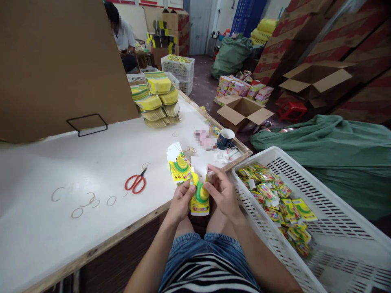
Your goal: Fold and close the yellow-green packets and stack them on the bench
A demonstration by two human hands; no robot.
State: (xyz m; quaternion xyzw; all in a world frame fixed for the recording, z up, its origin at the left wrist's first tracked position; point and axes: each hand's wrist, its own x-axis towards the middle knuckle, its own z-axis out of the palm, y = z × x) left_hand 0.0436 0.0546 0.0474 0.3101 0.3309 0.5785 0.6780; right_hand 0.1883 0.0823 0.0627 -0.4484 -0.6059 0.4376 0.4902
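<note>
My left hand [181,200] and my right hand [222,191] are both closed on a yellow and green sachet packet [200,197], held upright over my lap at the table's front edge. Just behind my left hand, a fanned stack of the same yellow packets [179,163] lies on the white table [91,162]. To my right stands a white plastic crate [332,191] with several loose sachets [276,199] in it.
Red-handled scissors [135,182] and loose rubber bands [88,200] lie on the table. Bundled yellow packet stacks [157,103] sit at the far end by a cardboard sheet [61,61]. A dark mug [225,138], open cartons [242,110], green sacks [336,150] and a seated person [124,36] surround.
</note>
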